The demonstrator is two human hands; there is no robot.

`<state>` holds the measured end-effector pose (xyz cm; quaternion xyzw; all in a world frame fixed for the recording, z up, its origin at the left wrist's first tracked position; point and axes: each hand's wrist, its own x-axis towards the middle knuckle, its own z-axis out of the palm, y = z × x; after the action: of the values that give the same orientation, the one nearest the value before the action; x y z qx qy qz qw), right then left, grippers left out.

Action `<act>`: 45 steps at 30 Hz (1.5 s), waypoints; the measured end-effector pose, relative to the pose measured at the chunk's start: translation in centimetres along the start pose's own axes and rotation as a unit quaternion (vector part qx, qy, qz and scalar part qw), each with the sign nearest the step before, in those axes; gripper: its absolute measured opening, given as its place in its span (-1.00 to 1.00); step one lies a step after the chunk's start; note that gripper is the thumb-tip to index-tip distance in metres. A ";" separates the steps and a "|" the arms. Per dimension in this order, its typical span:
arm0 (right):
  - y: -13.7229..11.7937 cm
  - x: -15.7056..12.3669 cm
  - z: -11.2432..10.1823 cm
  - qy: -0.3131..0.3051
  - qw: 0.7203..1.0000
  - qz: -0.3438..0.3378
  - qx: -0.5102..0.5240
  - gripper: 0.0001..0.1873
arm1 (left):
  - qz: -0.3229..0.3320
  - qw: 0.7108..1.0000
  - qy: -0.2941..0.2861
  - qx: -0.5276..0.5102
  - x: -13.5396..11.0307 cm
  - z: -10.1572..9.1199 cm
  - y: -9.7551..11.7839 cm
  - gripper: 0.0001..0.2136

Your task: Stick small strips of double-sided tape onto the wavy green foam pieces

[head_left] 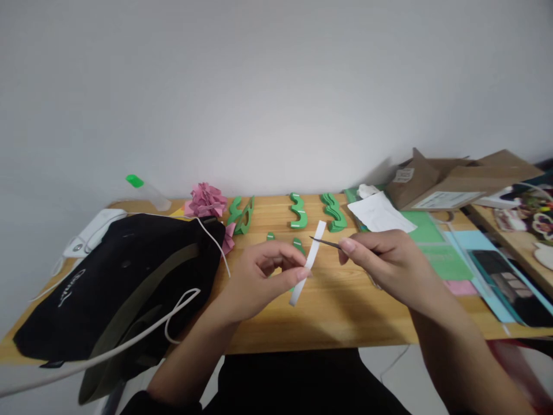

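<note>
My left hand (270, 276) pinches a narrow white strip (315, 245) between thumb and forefinger, above the middle of the wooden desk (276, 337). In my right hand (382, 259) is a thin dark pointed tool (326, 242), held like a pen. Its tip meets or overlaps the upper part of the strip; whether it touches I cannot tell. Behind the strip lies a green wavy paper piece (299, 245), partly covered by my left hand. Farther back stand a green wavy shape (298, 211) with white patches and a stack of similar green shapes (332, 212).
Left are a black bag (125, 276), a white cable (129, 340), a pink paper flower (207, 200) and folded green pieces (242, 215). Right are white paper (381, 213), an open cardboard box (453, 181), green sheets (444, 262) and a dark case (512, 285).
</note>
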<state>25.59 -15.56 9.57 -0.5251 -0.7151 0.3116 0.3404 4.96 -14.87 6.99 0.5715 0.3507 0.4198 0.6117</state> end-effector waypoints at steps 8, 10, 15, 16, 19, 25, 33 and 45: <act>0.4 -0.2 -0.1 0.004 1.000 0.003 -0.001 -0.47 | -0.006 1.000 -0.010 -0.010 0.1 -0.1 -0.2 -0.96; 0.5 -0.2 -0.1 0.004 1.000 0.007 -0.002 -0.48 | -0.010 1.000 -0.008 -0.010 0.1 -0.1 -0.2 -0.96; 0.6 -0.3 -0.1 0.006 1.000 0.013 -0.010 -0.47 | -0.012 0.999 -0.023 -0.021 0.2 -0.1 -0.3 -0.96; 0.6 -0.3 0.0 0.006 1.000 0.012 -0.011 -0.47 | -0.014 0.999 -0.026 -0.024 0.2 -0.1 -0.3 -0.96; 0.6 -0.3 0.0 0.007 1.000 0.009 -0.011 -0.49 | -0.022 0.999 -0.030 -0.037 0.2 -0.2 -0.4 -0.96; 0.5 -0.2 -0.2 0.001 1.000 0.009 -0.013 -0.49 | -0.033 0.995 -0.050 -0.078 0.4 -0.4 -0.6 -0.94; 0.5 -0.2 -0.2 -0.012 1.000 0.005 -0.016 -0.48 | -0.047 0.995 -0.062 -0.056 0.3 -0.9 -0.7 -0.93; 1.6 -0.2 -1.0 0.050 0.998 0.027 -0.042 -0.45 | -0.022 0.988 -0.101 0.114 -0.1 -1.6 -0.1 -0.97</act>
<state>27.28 -15.23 8.85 -0.5725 -0.6952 0.2639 0.3452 3.46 -14.33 6.72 0.6693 0.3454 0.3036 0.5836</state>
